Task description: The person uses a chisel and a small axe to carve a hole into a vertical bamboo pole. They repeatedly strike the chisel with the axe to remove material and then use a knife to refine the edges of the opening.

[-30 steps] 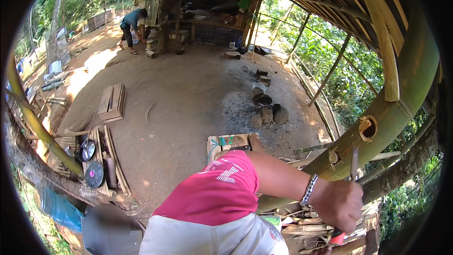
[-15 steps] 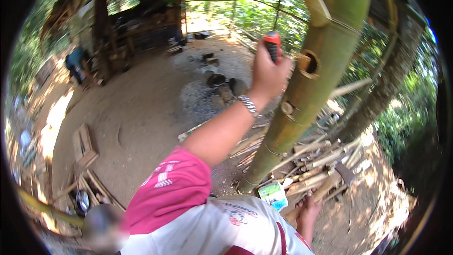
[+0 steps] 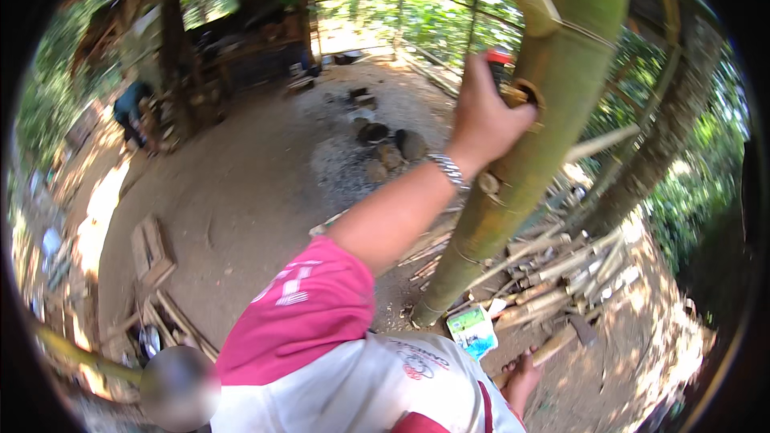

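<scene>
My left hand [image 3: 495,116] is closed around a tool with a red-and-black handle [image 3: 499,58]. It is up against a thick green bamboo pole [image 3: 553,92], beside a roughly cut hole [image 3: 525,95] in its wall. The tool's working end is hidden by the hand and the pole. A smaller round stub [image 3: 488,184] shows on the pole below the hole. Low on the right, my right hand [image 3: 521,373] grips the wooden handle of an axe [image 3: 583,329] with a dark metal head.
By the pole's foot is a white tub [image 3: 472,330] with a green and blue label. Cut bamboo pieces [image 3: 553,281] lie piled behind it. A wooden frame [image 3: 152,250] sits on the dirt floor at left. Another person [image 3: 132,112] bends down farther off, near blackened fireplace stones [image 3: 373,132].
My left hand has moved right and slightly down with the red-and-black tool, from beside the pole to the cut hole. My right hand and the axe have dropped a little.
</scene>
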A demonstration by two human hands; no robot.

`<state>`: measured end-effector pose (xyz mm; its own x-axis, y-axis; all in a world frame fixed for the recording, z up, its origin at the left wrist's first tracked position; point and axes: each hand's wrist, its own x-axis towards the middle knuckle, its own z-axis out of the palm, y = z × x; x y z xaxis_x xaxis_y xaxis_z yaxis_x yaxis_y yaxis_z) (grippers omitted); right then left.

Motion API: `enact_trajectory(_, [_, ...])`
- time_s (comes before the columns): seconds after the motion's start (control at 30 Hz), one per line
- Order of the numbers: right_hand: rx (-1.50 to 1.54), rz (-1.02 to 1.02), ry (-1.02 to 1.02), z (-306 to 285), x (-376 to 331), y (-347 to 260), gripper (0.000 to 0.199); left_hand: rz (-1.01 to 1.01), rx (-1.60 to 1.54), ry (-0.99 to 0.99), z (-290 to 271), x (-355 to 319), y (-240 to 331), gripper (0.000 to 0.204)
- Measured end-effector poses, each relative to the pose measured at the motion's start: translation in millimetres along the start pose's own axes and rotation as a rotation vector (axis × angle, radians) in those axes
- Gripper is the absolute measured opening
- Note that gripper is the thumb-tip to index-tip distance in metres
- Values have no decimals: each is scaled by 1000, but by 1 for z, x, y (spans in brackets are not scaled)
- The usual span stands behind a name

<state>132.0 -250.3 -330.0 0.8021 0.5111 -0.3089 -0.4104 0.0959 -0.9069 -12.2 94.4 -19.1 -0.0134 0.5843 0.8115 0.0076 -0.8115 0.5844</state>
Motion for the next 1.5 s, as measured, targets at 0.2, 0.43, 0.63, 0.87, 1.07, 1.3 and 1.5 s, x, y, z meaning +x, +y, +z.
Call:
enact_trajectory(0.2, [-94, 64, -42, -16, 31, 17, 20, 138, 96, -9, -2, 4, -5, 59])
enact_trajectory(0.43, [-153, 100, -148, 25, 45, 18, 20, 157, 46, -215, -15, 15, -26, 59])
enact_trajectory(0.63, [-172, 163, -193, 43, 46, 26, 20, 192, -137, -269, -14, 14, -41, 66])
enact_trajectory(0.87, [-185, 141, -317, 58, 23, 33, 24, 185, -229, -229, -15, 5, -45, 78])
enact_trajectory(1.07, [-191, 81, -290, 50, 18, 29, 29, 271, -118, -168, -16, 8, -46, 61])
enact_trajectory(1.3, [-240, -26, -251, 22, 10, 32, 30, 12, -571, -235, -50, -1, -28, 50])
enact_trajectory(1.5, [-232, 21, -265, 15, 6, 39, 29, 631, -143, -180, -64, -25, 41, 50])
